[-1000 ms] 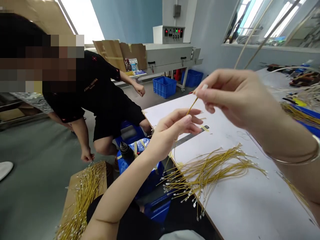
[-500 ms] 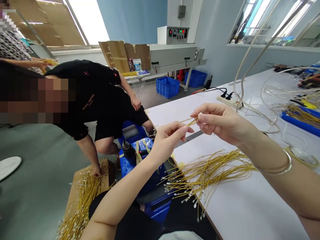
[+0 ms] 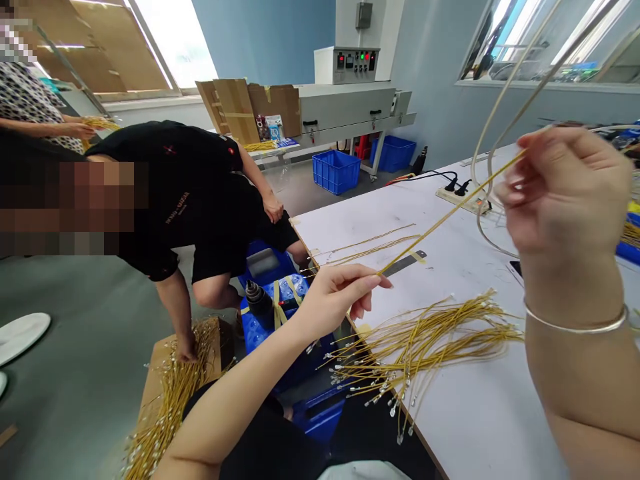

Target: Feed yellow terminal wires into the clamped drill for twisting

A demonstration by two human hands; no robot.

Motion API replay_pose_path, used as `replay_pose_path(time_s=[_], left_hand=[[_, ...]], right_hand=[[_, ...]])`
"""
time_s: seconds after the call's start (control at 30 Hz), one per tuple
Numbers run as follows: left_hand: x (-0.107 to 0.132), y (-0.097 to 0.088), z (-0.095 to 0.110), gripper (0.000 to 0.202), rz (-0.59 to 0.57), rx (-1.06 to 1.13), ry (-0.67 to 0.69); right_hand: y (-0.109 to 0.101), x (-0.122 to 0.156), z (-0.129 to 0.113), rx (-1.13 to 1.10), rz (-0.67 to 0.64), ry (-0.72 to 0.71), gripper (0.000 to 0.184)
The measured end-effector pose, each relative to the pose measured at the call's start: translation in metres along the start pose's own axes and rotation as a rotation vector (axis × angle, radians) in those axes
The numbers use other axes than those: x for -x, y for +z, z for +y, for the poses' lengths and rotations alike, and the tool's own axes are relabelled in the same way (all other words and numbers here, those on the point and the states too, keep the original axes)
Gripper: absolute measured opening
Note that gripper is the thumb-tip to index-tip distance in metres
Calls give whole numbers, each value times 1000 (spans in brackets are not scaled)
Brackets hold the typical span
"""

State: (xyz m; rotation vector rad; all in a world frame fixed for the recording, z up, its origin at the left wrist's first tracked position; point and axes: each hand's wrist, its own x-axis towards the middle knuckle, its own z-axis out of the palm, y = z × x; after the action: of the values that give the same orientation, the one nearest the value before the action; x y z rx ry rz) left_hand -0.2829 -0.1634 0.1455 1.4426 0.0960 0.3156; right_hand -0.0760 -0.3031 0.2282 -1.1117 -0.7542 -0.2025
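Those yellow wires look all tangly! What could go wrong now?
The long yellow wire stretched between the right hand and the left hand might catch on the loose pile of yellow wires below and tangle it. Also, some metal-tipped ends of that pile seem to hang past the table edge, so wires could slide off onto the floor.

**Two Hands Holding a Long Yellow Wire**

The left hand point(image 3: 333, 300) and the right hand point(image 3: 565, 193) are holding a long yellow wire point(image 3: 450, 213) up over a white table point(image 3: 475, 420). A big bunch of yellow wires point(image 3: 425, 347) is lying on the table. At the lower left, another person point(image 3: 200, 207) is bending down and reaching into more wires point(image 3: 173, 393) on a piece of cardboard point(image 3: 217, 337).
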Motion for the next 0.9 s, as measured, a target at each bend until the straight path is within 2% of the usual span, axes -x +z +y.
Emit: replay_pose_path(time_s=[0.1,0.17,0.3,0.47,0.67,0.9], left_hand=[[2,-15,-13,35,-9,-40,-71],[3,-27,-26,35,-16,-77,-129],[9,-53,-62,33,-19,-126,-268],[22,-79,-101,42,50,-244,-376],[24,-91,-118,40,118,-408,-422],[15,-85,-126,28,200,-384,-447]], right_hand=[[-21,-15,17,-60,56,74,22],[-31,-16,36,-54,42,191,16],[-46,-3,88,49,24,465,8],[-58,21,153,198,-1,710,15],[-67,37,198,166,42,791,17],[-75,48,224,159,108,803,22]])
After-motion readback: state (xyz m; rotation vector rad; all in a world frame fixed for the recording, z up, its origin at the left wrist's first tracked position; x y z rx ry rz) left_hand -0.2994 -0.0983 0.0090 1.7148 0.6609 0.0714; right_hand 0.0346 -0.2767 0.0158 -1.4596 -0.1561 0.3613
